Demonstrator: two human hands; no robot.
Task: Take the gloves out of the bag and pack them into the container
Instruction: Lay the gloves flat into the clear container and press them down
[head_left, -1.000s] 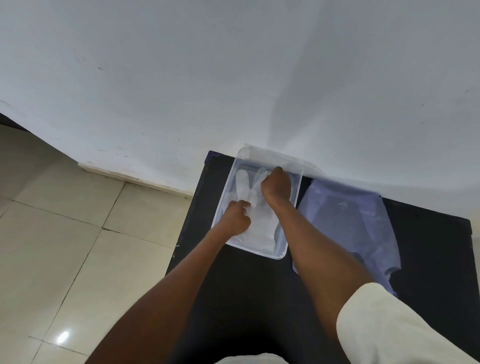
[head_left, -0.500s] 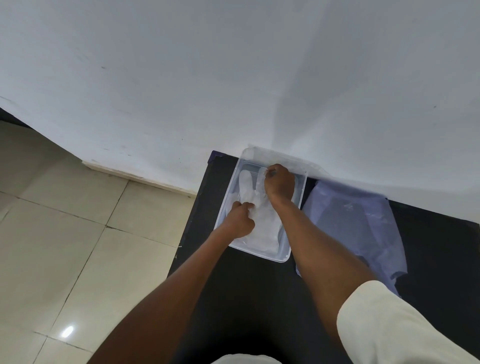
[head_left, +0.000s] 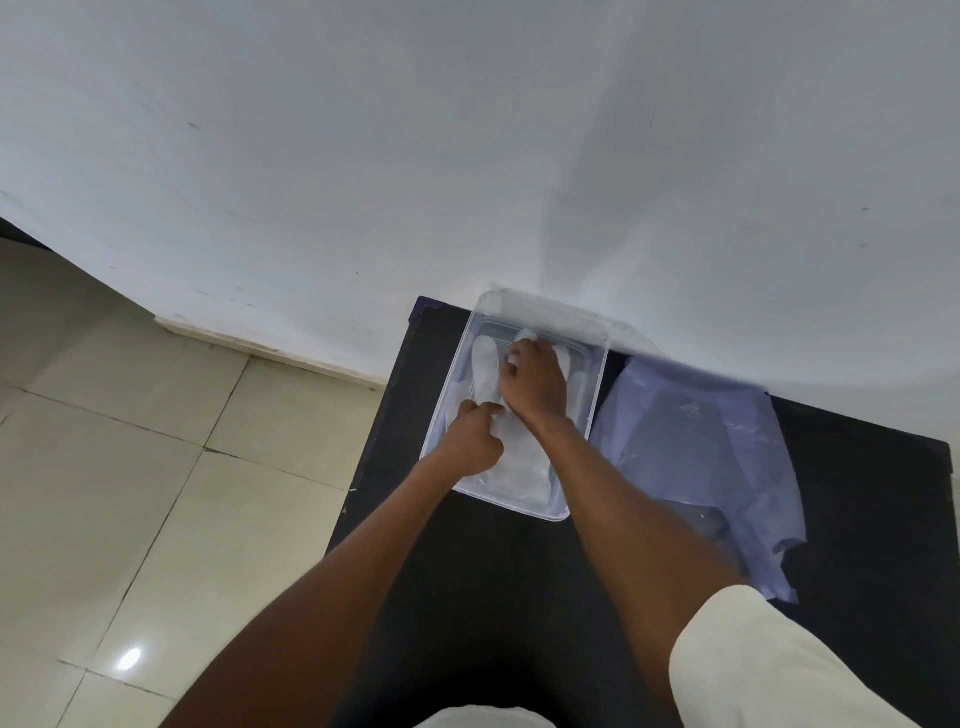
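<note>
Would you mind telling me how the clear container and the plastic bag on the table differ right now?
The container is a rigid, clear tray with raised walls; the bag is a limp, bluish film lying flat and crumpled. The container holds the white gloves, with the left hand and right hand pressing in it; nobody touches the bag. Both are see-through plastic, side by side on the black table.

Container (head_left: 597, 384) sits at far-left corner of the black desk (head_left: 493, 571), far rim against the wall (head_left: 467, 156), so no way in from behind. Inside, both hands and the gloves (head_left: 485, 364) fill most of the floor; left hand (head_left: 470, 441) near-left part, right hand (head_left: 535, 387) centre-far. Right of container, the bag (head_left: 691, 452) lies flat, just beside its wall. Near side of container: bare desk, crossed by both forearms. Left of container: narrow desk strip, then drop to the tiled floor (head_left: 130, 467).
</note>
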